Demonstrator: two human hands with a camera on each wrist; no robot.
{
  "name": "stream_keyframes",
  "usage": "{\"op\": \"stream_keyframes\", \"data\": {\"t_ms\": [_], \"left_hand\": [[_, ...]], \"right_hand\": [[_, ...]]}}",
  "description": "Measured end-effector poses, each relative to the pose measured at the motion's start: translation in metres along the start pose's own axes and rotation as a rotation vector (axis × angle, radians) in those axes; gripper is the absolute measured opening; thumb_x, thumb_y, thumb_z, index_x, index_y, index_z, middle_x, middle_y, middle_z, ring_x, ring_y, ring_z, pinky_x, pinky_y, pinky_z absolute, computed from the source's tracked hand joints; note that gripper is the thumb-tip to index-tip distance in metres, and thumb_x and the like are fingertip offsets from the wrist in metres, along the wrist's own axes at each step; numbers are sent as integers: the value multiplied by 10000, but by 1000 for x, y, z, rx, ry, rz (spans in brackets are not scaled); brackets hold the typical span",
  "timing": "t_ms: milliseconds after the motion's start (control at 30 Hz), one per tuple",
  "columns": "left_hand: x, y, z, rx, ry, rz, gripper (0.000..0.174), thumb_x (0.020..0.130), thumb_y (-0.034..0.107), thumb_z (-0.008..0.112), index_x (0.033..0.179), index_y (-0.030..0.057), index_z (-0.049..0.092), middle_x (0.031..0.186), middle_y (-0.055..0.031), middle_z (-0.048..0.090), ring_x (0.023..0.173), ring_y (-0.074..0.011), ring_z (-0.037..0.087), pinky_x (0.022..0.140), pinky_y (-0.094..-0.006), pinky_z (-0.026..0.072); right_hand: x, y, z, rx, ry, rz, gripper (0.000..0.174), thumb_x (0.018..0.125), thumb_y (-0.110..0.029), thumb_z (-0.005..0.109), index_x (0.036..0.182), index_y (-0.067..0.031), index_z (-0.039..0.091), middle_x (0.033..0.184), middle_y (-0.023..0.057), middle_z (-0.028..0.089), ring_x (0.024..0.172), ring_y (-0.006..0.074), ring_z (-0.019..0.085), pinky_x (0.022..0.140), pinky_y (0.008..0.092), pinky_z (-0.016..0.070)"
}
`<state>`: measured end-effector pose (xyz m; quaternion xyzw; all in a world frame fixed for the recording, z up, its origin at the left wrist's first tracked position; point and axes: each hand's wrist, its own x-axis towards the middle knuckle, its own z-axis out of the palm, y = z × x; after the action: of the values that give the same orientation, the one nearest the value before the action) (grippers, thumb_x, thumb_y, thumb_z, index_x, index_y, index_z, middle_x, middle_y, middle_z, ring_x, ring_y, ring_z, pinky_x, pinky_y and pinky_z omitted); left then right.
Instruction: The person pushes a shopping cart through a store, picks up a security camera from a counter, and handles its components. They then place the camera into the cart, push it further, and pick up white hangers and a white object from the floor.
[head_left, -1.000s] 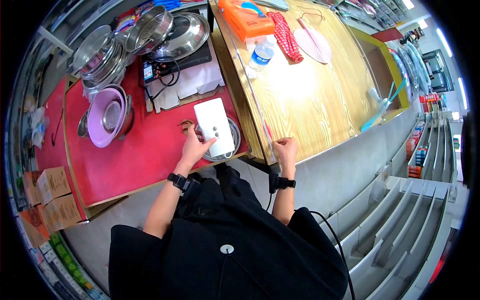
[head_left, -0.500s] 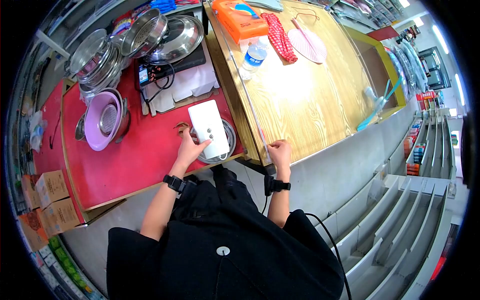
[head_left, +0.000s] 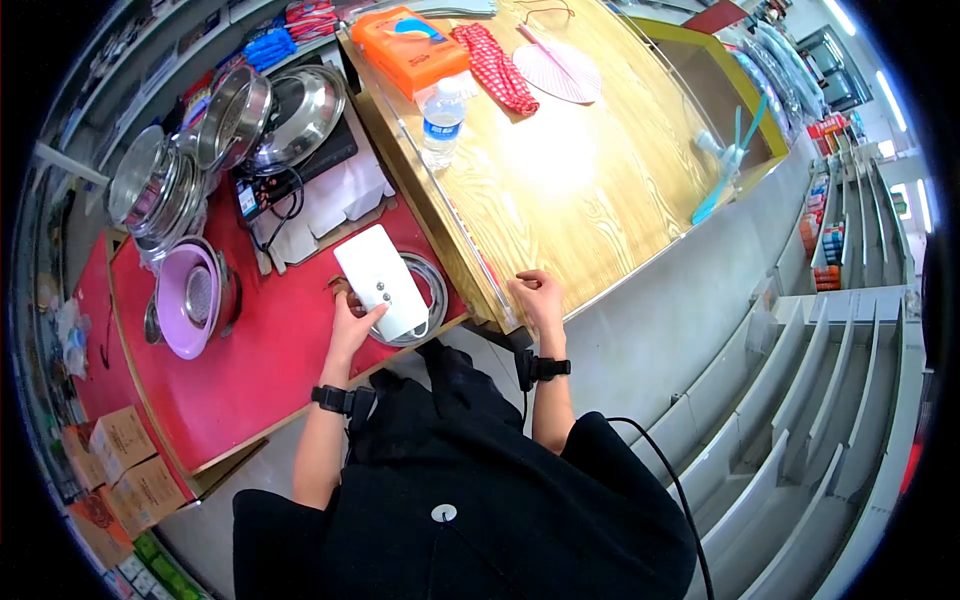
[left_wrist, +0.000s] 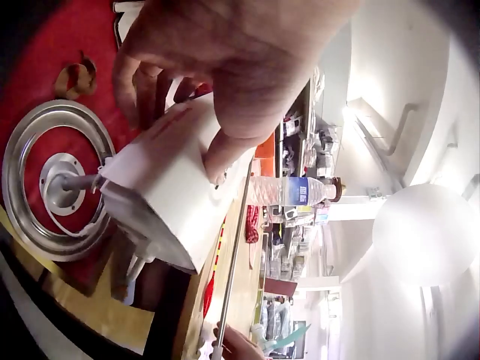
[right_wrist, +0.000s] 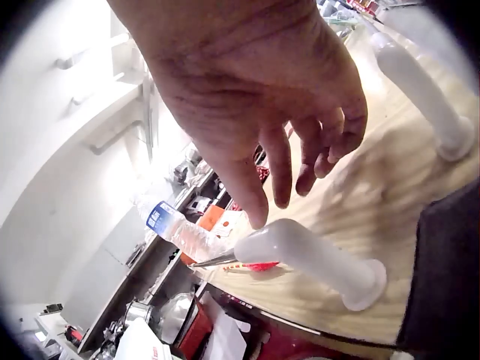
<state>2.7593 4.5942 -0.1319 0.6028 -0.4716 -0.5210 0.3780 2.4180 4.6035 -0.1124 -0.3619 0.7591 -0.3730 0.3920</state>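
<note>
My left hand [head_left: 350, 325] grips a white box-shaped device [head_left: 385, 270] with two small dark knobs; the thumb lies on its front face, the other fingers go behind its edge. Beside and under it, on the red table, is a silver ring-shaped part [left_wrist: 19, 180] with a pale round centre joined to a short stem. A curled brown scrap [left_wrist: 75, 79] lies near the ring. Over the wooden tabletop's near corner, my right hand [head_left: 540, 297] holds nothing, its fingers loosely bent. In the right wrist view its fingertips hang just above a white curved post [right_wrist: 300, 251].
Steel pots [head_left: 150, 190] and a purple basin [head_left: 180, 310] stand on the red table [head_left: 270, 370]. A water bottle [head_left: 440, 130], orange pack [head_left: 410, 55], red dotted cloth [head_left: 495, 70] and pink fan [head_left: 570, 70] are on the wooden table. Grey shelves [head_left: 790, 430] stand at right.
The head view has turned, so the tables' things appear farther left. The left hand keeps its grip on the white device. The right hand stays near the wooden table's corner.
</note>
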Motion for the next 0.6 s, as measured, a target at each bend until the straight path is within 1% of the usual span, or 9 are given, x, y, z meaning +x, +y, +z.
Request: {"op": "stream_keyframes", "data": {"t_ms": [100, 200, 233, 333, 367, 433, 467, 533, 600], "left_hand": [[0, 1, 1, -56, 2, -32, 728, 723, 172, 791, 1255, -60, 352, 1108, -150, 555, 995, -212, 557, 826, -332, 484], [-5, 5, 4, -21, 41, -48, 735, 724, 187, 790, 1265, -57, 357, 1114, -151, 553, 1003, -217, 554, 825, -336, 484], [-8, 3, 5, -32, 73, -56, 734, 727, 202, 789, 1270, -54, 367, 1113, -145, 556, 1005, -211, 555, 833, -338, 480], [-14, -2, 12, -20, 136, 4, 699, 746, 211, 774, 1267, -50, 388, 1126, -156, 546, 1013, -208, 553, 842, -344, 474], [-17, -5, 14, 42, 176, 54, 670, 761, 214, 761, 1264, -41, 400, 1131, -154, 537, 1013, -210, 552, 839, -342, 474], [-25, -17, 17, 167, 269, 139, 612, 790, 220, 735, 1258, -23, 424, 1141, -151, 520, 1014, -215, 550, 833, -339, 473], [-33, -16, 17, 188, 303, 91, 585, 803, 223, 722, 1253, -13, 433, 1139, -147, 512, 1013, -219, 549, 824, -334, 473], [-52, -6, 14, 224, 378, -5, 530, 828, 228, 694, 1244, 7, 451, 1137, -141, 496, 1011, -228, 548, 807, -326, 474], [-73, -3, 6, 185, 423, -51, 382, 847, 215, 668, 1148, 29, 525, 1097, -110, 506, 986, -211, 556, 776, -310, 471]], "right_hand": [[2, -7, -3, -6, 46, -69, 287, 687, -219, 754, 856, 5, 693, 717, 85, 615, 639, 149, 547, 611, 291, 450], [12, -7, -5, -108, 50, -149, 257, 692, -181, 768, 854, 3, 689, 720, 49, 622, 661, 117, 550, 618, 271, 456], [13, -8, -5, -98, 49, -171, 241, 706, -191, 758, 835, 1, 688, 756, 69, 646, 705, 142, 565, 659, 284, 464], [15, -19, -1, -71, 14, -321, 222, 728, -190, 745, 833, -2, 689, 797, 74, 660, 727, 159, 577, 678, 287, 467], [14, -24, -1, -97, -36, -339, 214, 731, -189, 731, 844, -13, 683, 827, 127, 646, 778, 238, 578, 721, 337, 463], [3, -55, 1, -176, -102, -432, 203, 737, -184, 727, 844, -19, 676, 844, 132, 636, 800, 265, 575, 746, 353, 460], [-2, -68, 5, -214, -138, -485, 198, 741, -182, 725, 844, -22, 672, 852, 135, 631, 812, 279, 573, 759, 361, 458], [-9, -92, 18, -256, -218, -622, 183, 749, -163, 721, 865, -40, 650, 919, 126, 603, 898, 296, 549, 809, 380, 443], [-29, -119, 31, -293, -291, -779, 188, 747, -148, 723, 878, -44, 638, 947, 119, 590, 934, 296, 536, 824, 383, 438]]}}
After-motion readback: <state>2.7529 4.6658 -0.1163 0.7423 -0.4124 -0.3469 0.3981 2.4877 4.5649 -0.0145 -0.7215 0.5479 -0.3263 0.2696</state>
